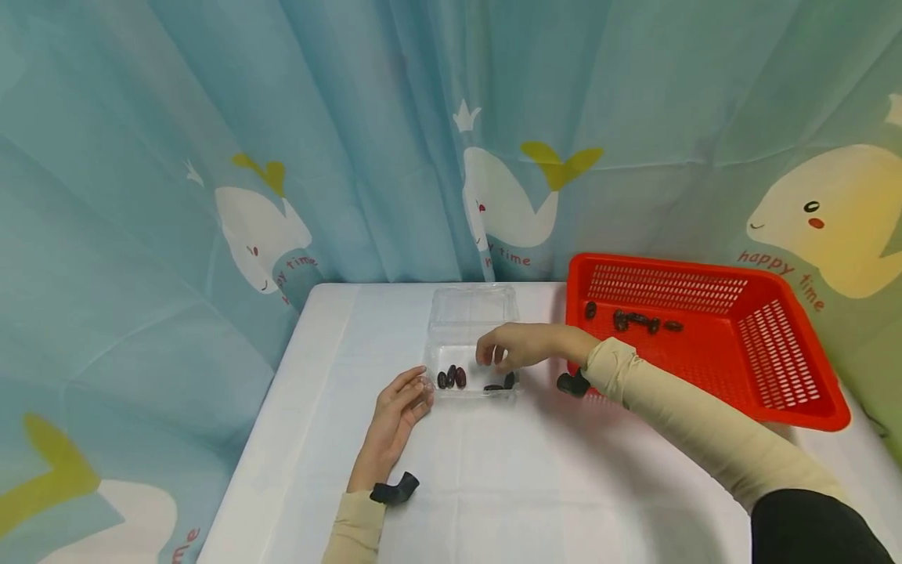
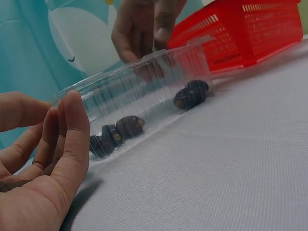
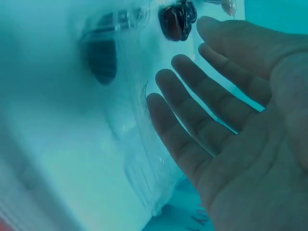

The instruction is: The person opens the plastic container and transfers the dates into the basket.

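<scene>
A clear plastic clamshell box (image 1: pixel 470 392) stands on the white table with its lid raised at the back. Three dark, wrinkled dates (image 1: pixel 452 377) lie in its left front part and two more dates (image 2: pixel 191 95) in the right front corner. At the box's left end, my left hand (image 1: pixel 396 411) pinches the front corner between thumb and fingers. My right hand (image 1: pixel 517 346) hovers over the box's right half, fingers apart and slightly bent, nothing in them. In the right wrist view, its fingers (image 3: pixel 192 110) overlap the box edge, near a date (image 3: pixel 175 21).
To the right sits a red slotted basket (image 1: pixel 796 352) with several dates (image 1: pixel 637 319) towards its back left. My right forearm (image 1: pixel 705 427) crosses in front of it. A blue curtain (image 1: pixel 395 157) with whale prints hangs behind the white table (image 1: pixel 338 337).
</scene>
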Demonstrator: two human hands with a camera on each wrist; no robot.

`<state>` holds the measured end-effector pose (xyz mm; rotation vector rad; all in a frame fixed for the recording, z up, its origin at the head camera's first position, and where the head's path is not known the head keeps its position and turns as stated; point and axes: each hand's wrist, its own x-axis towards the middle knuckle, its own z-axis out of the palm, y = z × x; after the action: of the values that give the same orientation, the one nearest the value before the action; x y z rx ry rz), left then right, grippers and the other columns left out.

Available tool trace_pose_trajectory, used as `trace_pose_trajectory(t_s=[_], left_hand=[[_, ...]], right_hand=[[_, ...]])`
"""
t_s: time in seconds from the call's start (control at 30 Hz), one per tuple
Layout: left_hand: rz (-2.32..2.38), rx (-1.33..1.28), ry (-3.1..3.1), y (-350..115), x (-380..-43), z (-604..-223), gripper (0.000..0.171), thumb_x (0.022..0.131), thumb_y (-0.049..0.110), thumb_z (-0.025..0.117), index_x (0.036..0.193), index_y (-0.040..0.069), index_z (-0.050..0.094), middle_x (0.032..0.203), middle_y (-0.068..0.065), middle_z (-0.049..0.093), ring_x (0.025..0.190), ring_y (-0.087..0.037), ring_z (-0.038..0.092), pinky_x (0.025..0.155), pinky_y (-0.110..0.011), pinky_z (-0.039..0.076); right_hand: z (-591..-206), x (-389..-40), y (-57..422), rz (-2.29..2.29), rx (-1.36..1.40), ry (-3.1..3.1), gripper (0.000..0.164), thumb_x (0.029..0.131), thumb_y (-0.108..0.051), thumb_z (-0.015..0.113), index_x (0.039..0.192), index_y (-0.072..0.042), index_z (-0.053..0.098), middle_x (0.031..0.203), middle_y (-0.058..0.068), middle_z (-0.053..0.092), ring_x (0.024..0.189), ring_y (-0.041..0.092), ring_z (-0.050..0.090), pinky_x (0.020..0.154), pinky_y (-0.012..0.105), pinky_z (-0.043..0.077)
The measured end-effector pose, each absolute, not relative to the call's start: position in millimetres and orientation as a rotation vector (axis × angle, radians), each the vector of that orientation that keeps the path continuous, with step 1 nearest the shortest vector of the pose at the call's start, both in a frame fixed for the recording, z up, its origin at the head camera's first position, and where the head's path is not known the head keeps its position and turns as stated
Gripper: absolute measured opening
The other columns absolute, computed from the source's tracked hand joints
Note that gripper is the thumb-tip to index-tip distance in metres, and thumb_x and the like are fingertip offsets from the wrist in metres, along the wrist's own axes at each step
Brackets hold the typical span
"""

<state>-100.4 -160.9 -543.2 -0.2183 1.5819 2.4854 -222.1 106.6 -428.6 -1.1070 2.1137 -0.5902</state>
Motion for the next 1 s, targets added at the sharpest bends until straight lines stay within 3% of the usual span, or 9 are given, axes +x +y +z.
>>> trace_pose_trajectory(t_s=[0.37,1.0], left_hand=[[2.478,-0.216,1.587,-159.5,-101.1,-544.6,0.046,0.106,0.008,0.056,0.148,-0.005,0.046,0.112,-0.001,0.061,0.101,-0.01,0.062,0.088,-0.022,0.059],[2.486,-0.224,1.575,-159.6,-101.0,-540.9,0.045,0.106,0.005,0.054,0.148,-0.005,0.046,0.108,-0.001,0.062,0.098,-0.01,0.063,0.086,-0.023,0.059]], right_hand=[[-446.0,-209.8,96.0,-0.448,-1.09,2.151,0.025,0.093,-0.003,0.071,0.118,-0.008,0.069,0.109,0.006,0.071,0.1,0.017,0.062,0.093,0.03,0.056],[-462.1,-201.6,85.3,-0.417,-1.23,2.211,0.015,0.089,0.01,0.067,0.097,-0.002,0.068,0.083,0.007,0.06,0.079,0.013,0.049,0.073,0.024,0.045]])
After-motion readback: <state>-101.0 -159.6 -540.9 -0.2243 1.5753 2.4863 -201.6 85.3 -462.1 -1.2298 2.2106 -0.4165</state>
